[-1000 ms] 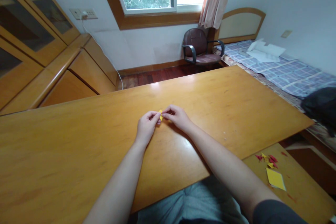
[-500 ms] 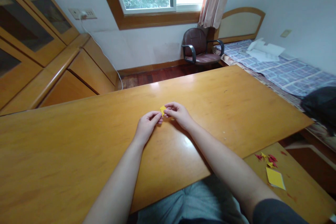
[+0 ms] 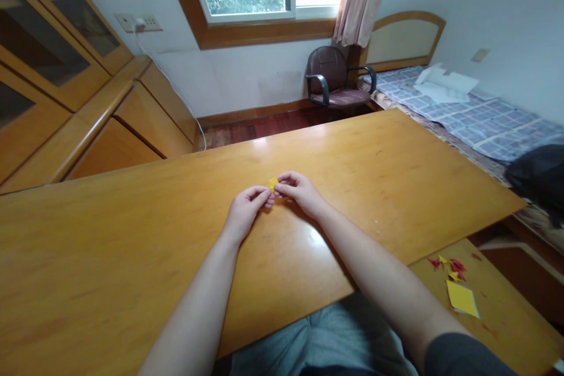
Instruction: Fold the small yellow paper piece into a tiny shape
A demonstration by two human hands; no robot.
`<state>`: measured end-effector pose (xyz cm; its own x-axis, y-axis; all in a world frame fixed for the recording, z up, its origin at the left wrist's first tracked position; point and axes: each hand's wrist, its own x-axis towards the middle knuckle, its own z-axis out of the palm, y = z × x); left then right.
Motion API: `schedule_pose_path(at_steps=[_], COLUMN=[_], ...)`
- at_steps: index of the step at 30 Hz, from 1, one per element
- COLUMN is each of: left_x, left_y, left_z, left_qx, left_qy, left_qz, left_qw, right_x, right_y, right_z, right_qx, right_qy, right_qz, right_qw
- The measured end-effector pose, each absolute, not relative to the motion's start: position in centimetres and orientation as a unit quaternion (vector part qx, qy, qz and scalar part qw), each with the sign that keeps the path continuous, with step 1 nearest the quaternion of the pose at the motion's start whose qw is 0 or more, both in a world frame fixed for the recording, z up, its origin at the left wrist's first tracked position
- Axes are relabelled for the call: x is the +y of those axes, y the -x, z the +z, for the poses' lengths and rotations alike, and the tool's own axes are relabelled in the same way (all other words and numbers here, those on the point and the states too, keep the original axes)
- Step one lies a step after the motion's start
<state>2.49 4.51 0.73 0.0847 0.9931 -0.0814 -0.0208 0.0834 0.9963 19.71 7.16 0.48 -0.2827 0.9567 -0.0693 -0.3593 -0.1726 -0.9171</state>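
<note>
A small yellow piece of folded paper (image 3: 273, 183) is pinched between my two hands, just above the wooden table (image 3: 132, 235). My left hand (image 3: 247, 209) grips its lower left edge between thumb and fingers. From the right, my right hand (image 3: 300, 191) pinches its other side, thumb towards me. The fingertips of both hands nearly meet and cover part of the paper, so its exact folds are too small to make out.
On a lower wooden surface (image 3: 511, 317) at the right lie small red and yellow folded paper pieces (image 3: 456, 267) and a stack of yellow square paper (image 3: 462, 298). Beyond the table stand a brown armchair (image 3: 328, 76) and a bed (image 3: 484, 123) with a black bag (image 3: 540, 179).
The yellow paper has shifted slightly in my fingertips and shows a somewhat different outline. Both hands stay in nearly the same place.
</note>
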Motion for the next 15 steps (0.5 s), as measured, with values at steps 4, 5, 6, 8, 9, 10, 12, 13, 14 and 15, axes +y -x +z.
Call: schedule_pose_path(at_steps=[4,5,6,8,9,10,12,13,14,15], left_x=[4.65,4.67,4.68,4.66,4.63,4.61,4.55,4.53,4.52,4.51], left_y=[-2.59,-2.61,-2.62,-2.65,-2.66,-2.68,-2.73,-2.76,-2.79,-2.81], left_z=[0.66,0.65,0.65,0.67,0.69,0.73,0.80,0.83,0.86,0.87], left_qx=[0.499,0.498,0.497,0.496,0.497,0.498,0.499,0.498,0.495,0.493], left_qy=[-0.490,-0.494,-0.500,-0.510,-0.513,-0.513,-0.512,-0.513,-0.516,-0.519], left_qz=[0.473,0.470,0.466,0.455,0.450,0.446,0.438,0.433,0.429,0.425], left_qw=[0.537,0.535,0.534,0.535,0.536,0.538,0.545,0.549,0.552,0.555], right_x=[7.21,7.23,7.25,7.30,7.33,7.35,7.38,7.39,7.39,7.39], right_y=[-19.65,-19.63,-19.61,-19.60,-19.61,-19.63,-19.70,-19.74,-19.77,-19.80], right_z=[0.37,0.33,0.28,0.14,0.07,0.01,-0.08,-0.10,-0.10,-0.09], right_qx=[-0.461,-0.469,-0.475,-0.479,-0.479,-0.477,-0.472,-0.469,-0.466,-0.464], right_qy=[0.360,0.358,0.355,0.351,0.351,0.353,0.357,0.358,0.358,0.357], right_qz=[0.656,0.651,0.648,0.645,0.644,0.642,0.639,0.639,0.641,0.643], right_qw=[0.477,0.477,0.478,0.481,0.483,0.485,0.492,0.494,0.494,0.493])
